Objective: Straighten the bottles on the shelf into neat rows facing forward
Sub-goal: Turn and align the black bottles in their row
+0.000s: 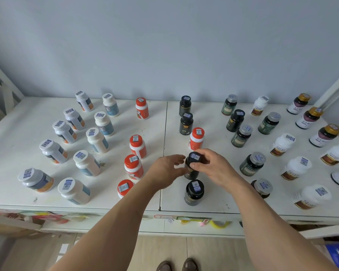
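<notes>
Many capped bottles stand on the white shelf (219,200) in loose columns. At centre front, a black bottle (192,173) stands upright between my hands. My right hand (211,167) grips its cap from above with curled fingers and thumb. My left hand (166,169) holds the bottle's left side with its fingertips. Another black bottle (193,192) stands just in front of it, and two more black bottles (186,124) stand behind in the same column. An orange bottle (196,138) stands right behind my hands, out of line with the orange column (134,167) to the left.
White bottles with blue and orange labels (86,163) fill the left side. Dark green bottles with silver caps (252,164), white bottles with brown labels (296,169) and gold-capped bottles (325,135) fill the right. A wall rises behind the shelf. Tape rolls (219,223) lie below the front edge.
</notes>
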`<state>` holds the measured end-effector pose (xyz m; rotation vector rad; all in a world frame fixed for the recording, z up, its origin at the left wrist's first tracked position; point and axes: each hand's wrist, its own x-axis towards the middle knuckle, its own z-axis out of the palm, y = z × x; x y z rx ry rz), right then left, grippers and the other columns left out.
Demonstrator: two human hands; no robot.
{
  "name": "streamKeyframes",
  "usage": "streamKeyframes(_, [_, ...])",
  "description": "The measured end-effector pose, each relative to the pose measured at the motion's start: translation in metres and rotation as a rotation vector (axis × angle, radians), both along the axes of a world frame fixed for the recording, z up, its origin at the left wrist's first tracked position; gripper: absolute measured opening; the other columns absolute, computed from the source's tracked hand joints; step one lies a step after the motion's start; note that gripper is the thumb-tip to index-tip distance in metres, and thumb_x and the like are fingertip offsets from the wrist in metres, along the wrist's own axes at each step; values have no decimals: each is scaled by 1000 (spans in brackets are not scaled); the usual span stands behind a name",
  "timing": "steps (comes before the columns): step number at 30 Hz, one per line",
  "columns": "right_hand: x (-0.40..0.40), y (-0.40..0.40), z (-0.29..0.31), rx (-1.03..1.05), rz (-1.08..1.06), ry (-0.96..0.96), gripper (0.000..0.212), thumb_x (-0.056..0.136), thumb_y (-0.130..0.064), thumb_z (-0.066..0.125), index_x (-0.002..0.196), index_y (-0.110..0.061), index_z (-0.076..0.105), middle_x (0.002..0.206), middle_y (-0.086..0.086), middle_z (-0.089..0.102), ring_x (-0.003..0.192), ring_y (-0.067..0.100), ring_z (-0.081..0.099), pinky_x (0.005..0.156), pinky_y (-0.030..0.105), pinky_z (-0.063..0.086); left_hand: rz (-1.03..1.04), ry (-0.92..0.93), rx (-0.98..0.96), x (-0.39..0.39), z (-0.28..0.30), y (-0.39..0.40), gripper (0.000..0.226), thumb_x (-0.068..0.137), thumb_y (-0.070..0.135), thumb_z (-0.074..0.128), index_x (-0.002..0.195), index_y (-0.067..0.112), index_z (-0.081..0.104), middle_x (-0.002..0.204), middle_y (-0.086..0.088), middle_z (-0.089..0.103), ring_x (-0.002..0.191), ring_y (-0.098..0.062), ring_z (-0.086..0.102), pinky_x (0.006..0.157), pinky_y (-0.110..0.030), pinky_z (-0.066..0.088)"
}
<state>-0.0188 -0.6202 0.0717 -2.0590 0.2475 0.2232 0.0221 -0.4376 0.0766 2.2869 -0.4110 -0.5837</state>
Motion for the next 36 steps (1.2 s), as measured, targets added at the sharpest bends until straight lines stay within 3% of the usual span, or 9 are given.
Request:
streamKeyframes(6, [-5, 2, -1, 17, 8, 21, 41, 85, -26, 74, 120, -36, 55, 116, -10, 65, 113, 12, 58, 102, 35, 46, 9, -19, -16, 0, -2, 3, 52, 90, 37, 66, 138, 25, 51, 133, 5, 60, 119, -14, 57, 99, -28, 45])
streamKeyframes(11, [-4, -2, 6, 61, 7, 60, 66, 77, -34, 80, 136, -28, 51, 135, -10, 57, 126, 12, 51, 111, 41, 39, 8, -43, -56, 5, 1, 4, 51, 90, 41, 64, 137, 26, 52, 131, 6, 61, 116, -13, 58, 95, -24, 45])
streamKeyframes(14, [5, -6, 18, 174, -59, -12, 50, 80, -30, 78, 126, -25, 59, 127, -10, 63, 119, 3, 57, 109, 36, 41, 33, -57, -96, 13, 7, 3, 51, 91, 40, 62, 138, 24, 51, 131, 5, 61, 116, -13, 58, 98, -26, 45])
streamKeyframes(17, [22, -13, 27, 106, -166, -117, 39, 82, -37, 75, 117, -29, 61, 123, -10, 66, 113, 2, 60, 105, 32, 43, 56, -57, -101, 21, 11, -2, 51, 92, 40, 61, 138, 23, 50, 132, 4, 61, 117, -13, 58, 100, -28, 45])
streamKeyframes(24, [78, -30, 18, -97, -72, -31, 75, 84, -36, 73, 148, -25, 36, 152, -3, 40, 138, 15, 39, 111, 35, 33, 118, -27, -55, 51, 13, -22, 54, 91, 38, 63, 140, 22, 48, 134, 3, 59, 120, -14, 56, 97, -26, 44])
streamKeyframes(26, [87, -33, 14, -137, 16, 11, 72, 85, -36, 72, 147, -27, 37, 141, -5, 48, 133, 17, 44, 104, 30, 36, 130, -9, -39, 59, 10, -29, 56, 90, 39, 64, 141, 22, 47, 135, 3, 58, 121, -14, 55, 96, -24, 43])
streamKeyframes(30, [96, -38, 5, -177, 81, -6, 48, 85, -40, 71, 128, -30, 52, 112, -6, 63, 105, 18, 59, 85, 28, 43, 112, 6, -5, 70, 5, -40, 62, 89, 41, 65, 143, 23, 43, 139, 3, 54, 124, -16, 52, 98, -27, 42])
streamKeyframes(33, [96, -39, 4, -162, 56, -27, 44, 82, -41, 75, 120, -30, 57, 104, -8, 66, 96, 12, 62, 79, 25, 45, 110, 66, -40, 70, 0, -43, 65, 86, 43, 68, 143, 25, 44, 140, 4, 54, 125, -16, 52, 100, -29, 42])
streamKeyframes(36, [98, -37, 12, -127, 8, -53, 42, 77, -44, 78, 113, -30, 61, 102, -10, 67, 94, 8, 63, 81, 25, 48, 91, 107, -108, 74, -2, -44, 52, 84, 40, 70, 132, 32, 55, 128, 7, 62, 117, -12, 57, 100, -34, 46])
